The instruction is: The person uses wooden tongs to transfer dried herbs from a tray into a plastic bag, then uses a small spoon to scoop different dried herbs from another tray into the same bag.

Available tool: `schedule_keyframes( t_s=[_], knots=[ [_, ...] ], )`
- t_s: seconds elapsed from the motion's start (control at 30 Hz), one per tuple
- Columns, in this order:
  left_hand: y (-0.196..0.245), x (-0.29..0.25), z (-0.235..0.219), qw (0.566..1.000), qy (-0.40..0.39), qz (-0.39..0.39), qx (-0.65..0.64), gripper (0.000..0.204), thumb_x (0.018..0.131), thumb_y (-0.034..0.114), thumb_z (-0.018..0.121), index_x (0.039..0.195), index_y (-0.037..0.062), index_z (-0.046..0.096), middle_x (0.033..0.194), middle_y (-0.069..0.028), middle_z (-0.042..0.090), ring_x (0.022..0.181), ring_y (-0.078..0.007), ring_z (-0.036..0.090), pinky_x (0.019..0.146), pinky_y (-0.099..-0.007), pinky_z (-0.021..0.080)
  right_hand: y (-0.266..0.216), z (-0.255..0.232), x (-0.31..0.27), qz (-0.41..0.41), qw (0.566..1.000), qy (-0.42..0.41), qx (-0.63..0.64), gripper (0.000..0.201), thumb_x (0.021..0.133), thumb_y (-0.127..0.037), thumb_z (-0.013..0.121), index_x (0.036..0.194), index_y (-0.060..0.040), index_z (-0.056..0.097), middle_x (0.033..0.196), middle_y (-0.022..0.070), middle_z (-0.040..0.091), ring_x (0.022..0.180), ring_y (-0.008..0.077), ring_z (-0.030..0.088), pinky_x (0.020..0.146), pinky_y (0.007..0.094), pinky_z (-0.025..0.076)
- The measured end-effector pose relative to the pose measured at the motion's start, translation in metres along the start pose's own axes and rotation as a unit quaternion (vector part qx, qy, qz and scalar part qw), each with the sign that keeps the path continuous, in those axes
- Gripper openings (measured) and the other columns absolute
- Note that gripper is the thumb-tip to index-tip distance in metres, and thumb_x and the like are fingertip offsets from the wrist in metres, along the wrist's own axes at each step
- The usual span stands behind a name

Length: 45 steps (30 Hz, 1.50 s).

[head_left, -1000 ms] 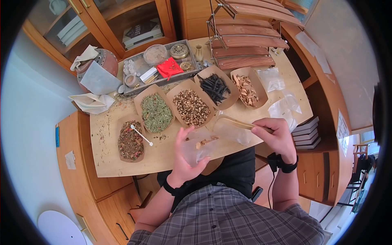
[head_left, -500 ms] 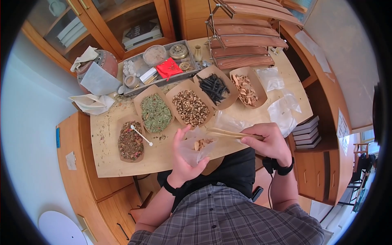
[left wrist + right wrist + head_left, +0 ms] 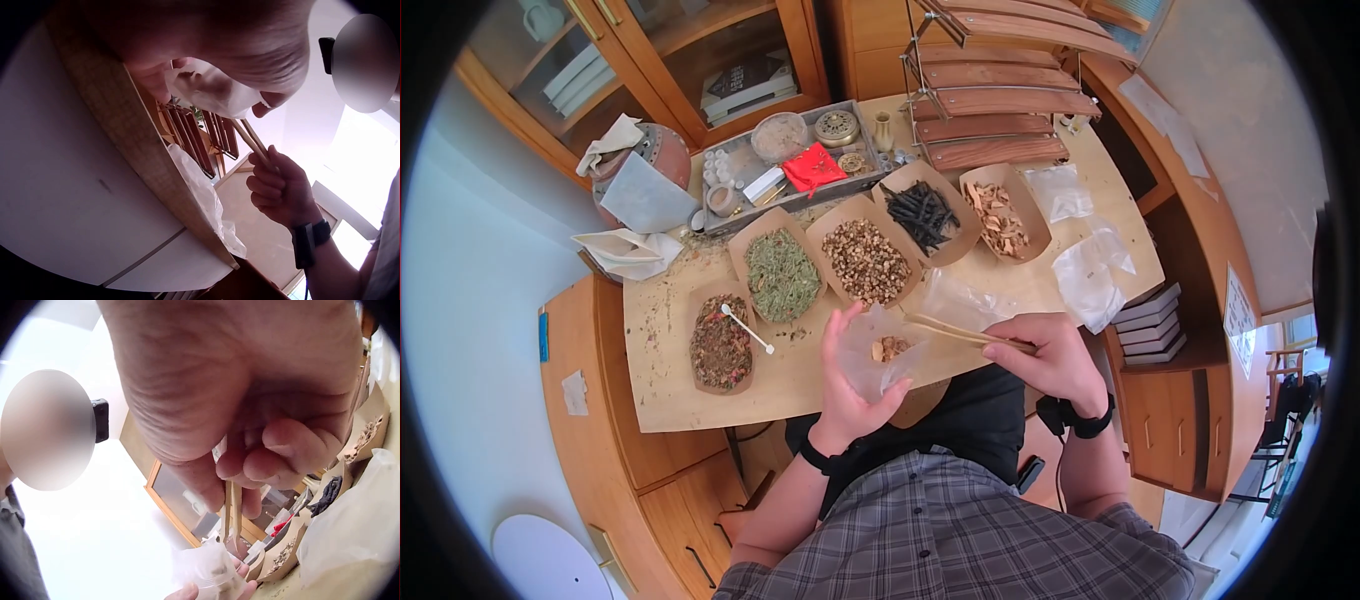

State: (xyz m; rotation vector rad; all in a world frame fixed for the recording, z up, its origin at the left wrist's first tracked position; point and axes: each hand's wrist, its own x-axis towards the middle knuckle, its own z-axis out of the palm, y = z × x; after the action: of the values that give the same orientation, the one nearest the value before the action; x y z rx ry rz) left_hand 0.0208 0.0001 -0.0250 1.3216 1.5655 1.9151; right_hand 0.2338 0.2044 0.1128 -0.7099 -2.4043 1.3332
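My left hand [image 3: 852,398] holds a small translucent pouch [image 3: 858,350] between its thumb and curved fingers, over the front edge of the table. Pale brown chips [image 3: 889,348] lie inside the pouch. From the right, my right hand [image 3: 1055,362] grips wooden tongs [image 3: 965,331], whose tips reach close to the pouch's upper right rim. The right wrist view shows the tongs' two arms [image 3: 236,509] running down from the fingertips toward the pouch [image 3: 211,572]. Behind my hands, a clear plastic bag [image 3: 960,300] lies flat on the table.
Paper trays hold a brown-red mix [image 3: 718,350], green herb [image 3: 782,278], tan pieces [image 3: 865,262], black sticks [image 3: 920,215] and wood chips [image 3: 1000,220]. A white spoon [image 3: 746,328] lies across the leftmost tray. Behind them stand a grey tray [image 3: 785,205] and a slatted wooden rack [image 3: 1000,105].
My right hand has come down and slightly left, bringing the tongs' tips to the pouch. The pouch has tilted in my left hand, and its chips now sit bunched together.
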Motion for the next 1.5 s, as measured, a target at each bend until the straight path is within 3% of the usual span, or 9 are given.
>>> schedule_keyframes(
  t_s=[0.07,0.23,0.37,0.57,0.73,1.07,1.27,1.33,1.5],
  knots=[
    [0.001,-0.001,-0.002,1.0,0.001,0.006,0.016,0.123,0.09,0.023,0.092,0.178,0.0052,0.008,0.174,-0.0278,0.033,0.16,-0.0377,0.04,0.129,-0.0545,0.037,-0.002,0.002,0.0,-0.003,1.0,-0.005,0.002,0.023,0.099,-0.015,0.086,0.111,0.0041,0.082,0.089,0.0126,0.08,0.078,0.0149,0.073,0.071,0.0306,0.056],
    [0.002,-0.002,-0.002,1.0,-0.004,-0.028,-0.006,0.124,0.088,0.02,0.092,0.178,0.0054,0.008,0.174,-0.0262,0.034,0.159,-0.0373,0.041,0.129,-0.0533,0.038,0.007,0.009,0.0,0.073,0.993,0.094,0.01,0.023,0.099,-0.014,0.085,0.112,0.0042,0.082,0.089,0.0127,0.079,0.079,0.0141,0.072,0.071,0.0309,0.056],
    [-0.002,-0.002,-0.007,0.999,0.004,-0.007,0.033,0.123,0.088,0.02,0.092,0.178,0.0045,0.009,0.174,-0.0261,0.035,0.159,-0.0374,0.042,0.13,-0.0529,0.037,0.004,0.018,-0.001,0.065,0.995,0.069,-0.021,0.023,0.1,-0.014,0.084,0.113,0.0043,0.082,0.089,0.0143,0.079,0.078,0.0155,0.072,0.072,0.0312,0.056],
    [0.004,0.0,-0.008,0.998,0.004,0.007,0.061,0.121,0.088,0.02,0.091,0.177,0.0028,0.012,0.174,-0.026,0.036,0.159,-0.038,0.043,0.129,-0.053,0.037,0.005,0.048,0.001,0.005,0.995,0.053,-0.082,0.022,0.1,-0.014,0.083,0.112,0.0038,0.081,0.092,0.019,0.079,0.075,0.0261,0.075,0.07,0.0359,0.059],
    [0.007,0.0,-0.008,1.0,-0.003,-0.021,0.016,0.12,0.089,0.02,0.091,0.177,0.0026,0.012,0.173,-0.0261,0.037,0.159,-0.0389,0.043,0.129,-0.0517,0.037,0.009,0.076,0.008,-0.077,0.98,0.05,-0.178,0.019,0.094,-0.013,0.084,0.11,-0.002,0.082,0.086,0.0153,0.075,0.075,0.036,0.074,0.068,0.0431,0.059],
    [0.018,0.003,-0.011,0.999,0.006,-0.017,0.027,0.119,0.087,0.024,0.092,0.176,0.0018,0.017,0.172,-0.0256,0.04,0.159,-0.0391,0.044,0.129,-0.0523,0.038,0.006,0.091,0.028,-0.155,0.933,0.0,-0.326,0.011,0.087,-0.01,0.083,0.091,-0.0041,0.074,0.086,0.0105,0.071,0.087,0.033,0.071,0.074,0.0463,0.059],
    [0.024,0.004,-0.015,0.998,-0.016,-0.045,0.029,0.117,0.086,0.024,0.093,0.174,0.0004,0.019,0.173,-0.0243,0.04,0.16,-0.0388,0.042,0.131,-0.0508,0.036,0.0,0.087,0.037,-0.165,0.934,0.031,-0.314,0.03,0.086,-0.002,0.081,0.116,-0.0019,0.079,0.108,0.013,0.076,0.095,0.0311,0.073,0.079,0.0415,0.062],
    [0.023,0.005,-0.015,0.998,-0.036,-0.05,0.017,0.118,0.086,0.024,0.093,0.174,0.0,0.019,0.173,-0.0237,0.039,0.161,-0.0386,0.041,0.131,-0.0504,0.036,-0.009,0.085,0.037,-0.078,0.985,0.025,-0.155,0.048,0.086,0.006,0.078,0.133,-0.002,0.076,0.121,0.0138,0.075,0.096,0.0254,0.074,0.081,0.036,0.063],
    [0.018,0.004,-0.013,0.997,-0.064,-0.048,0.023,0.121,0.085,0.024,0.094,0.175,0.0004,0.018,0.173,-0.0237,0.039,0.161,-0.0395,0.04,0.132,-0.0517,0.034,-0.024,0.074,0.037,-0.083,0.995,-0.021,-0.059,0.049,0.088,0.009,0.075,0.136,-0.0013,0.074,0.127,0.0149,0.074,0.095,0.0204,0.074,0.078,0.0321,0.062]
  ],
)
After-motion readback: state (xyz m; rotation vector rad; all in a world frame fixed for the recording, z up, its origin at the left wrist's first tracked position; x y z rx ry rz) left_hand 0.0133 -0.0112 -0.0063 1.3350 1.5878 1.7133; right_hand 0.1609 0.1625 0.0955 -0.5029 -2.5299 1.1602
